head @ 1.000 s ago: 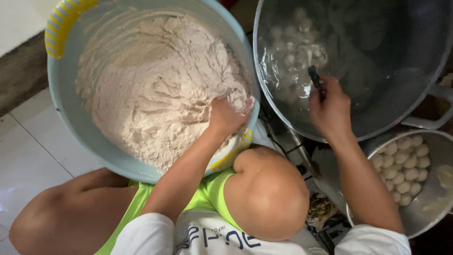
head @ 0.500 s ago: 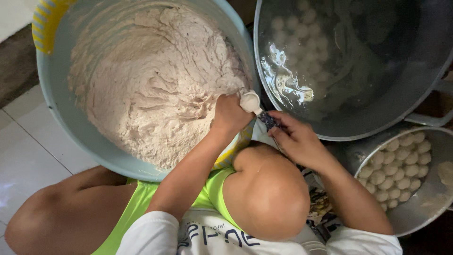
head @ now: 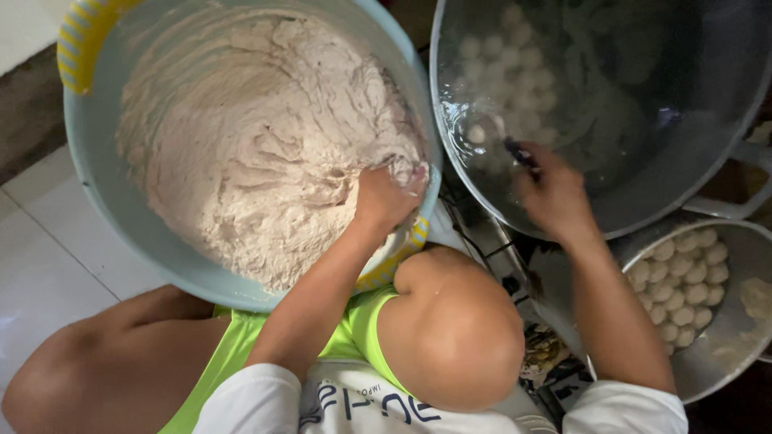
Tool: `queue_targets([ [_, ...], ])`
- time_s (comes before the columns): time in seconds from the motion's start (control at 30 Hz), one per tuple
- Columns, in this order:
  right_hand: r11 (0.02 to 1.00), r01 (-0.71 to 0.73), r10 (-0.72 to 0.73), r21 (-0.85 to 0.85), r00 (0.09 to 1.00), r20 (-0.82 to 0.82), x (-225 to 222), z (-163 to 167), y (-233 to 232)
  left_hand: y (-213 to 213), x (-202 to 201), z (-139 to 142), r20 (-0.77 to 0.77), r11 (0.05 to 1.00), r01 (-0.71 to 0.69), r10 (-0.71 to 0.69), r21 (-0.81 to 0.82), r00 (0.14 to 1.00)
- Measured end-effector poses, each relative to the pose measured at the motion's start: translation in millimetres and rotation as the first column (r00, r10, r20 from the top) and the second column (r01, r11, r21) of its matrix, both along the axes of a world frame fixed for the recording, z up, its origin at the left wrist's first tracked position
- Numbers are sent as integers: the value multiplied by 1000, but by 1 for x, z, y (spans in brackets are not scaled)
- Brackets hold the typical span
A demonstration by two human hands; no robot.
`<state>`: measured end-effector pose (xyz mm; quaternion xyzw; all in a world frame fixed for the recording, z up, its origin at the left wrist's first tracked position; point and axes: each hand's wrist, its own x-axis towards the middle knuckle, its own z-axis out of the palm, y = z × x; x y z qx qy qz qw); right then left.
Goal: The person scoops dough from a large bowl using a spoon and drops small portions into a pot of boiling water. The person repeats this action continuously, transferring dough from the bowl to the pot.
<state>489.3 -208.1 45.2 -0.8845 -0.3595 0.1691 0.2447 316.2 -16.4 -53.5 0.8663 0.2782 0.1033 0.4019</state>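
Pale blue tub (head: 96, 145) with yellow-striped handle (head: 80, 40) holds pinkish-white paste (head: 257, 161).

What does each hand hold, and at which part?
The right hand holds a spoon by its dark handle over the pot. The left hand digs into the paste, gripping no tool.

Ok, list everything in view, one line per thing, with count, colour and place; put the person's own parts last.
basin: one, pale blue with yellow handles, upper left on the floor.
paste: one mass, pinkish-beige, filling the basin.
large pot: one, dark metal, upper right, holding water.
balls in water: many, whitish, submerged in the large pot.
metal bowl: one, silver, lower right.
shaped balls: many, white, inside the metal bowl.
spoon: one, dark handle, over the water.
left hand: in the paste at the basin's rim.
right hand: grip closed on the spoon.
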Motion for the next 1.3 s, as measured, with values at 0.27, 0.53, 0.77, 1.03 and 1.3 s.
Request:
queue_targets([
  [0.27, 1000, 29, -30, -9, 910, -414, -53, 33, 10, -15, 0, -11, 207, 979, -110, 145, -171, 968],
  [0.53, 998, -24, -13, -51, 791, -612, -70, 33, 17, -13, 8, 3, 29, 981, -84, 91, -175, 995],
  [0.77, 973, 233, -146, 3, 621, -770, -38, 13, 0, 0, 2, 33, -302, 991, -126, 108, -42, 947],
  [1.03, 991, 99, -112, -89, 982, -155, -6, 8, 0, -5, -6, 12, -49, 996, -55, 51, -75, 997],
  [1.3, 981, 137, -192, -139, 815, -547, -51, 27, 1, -19, -2, 3, 202, 976, -125, 161, -178, 966],
])
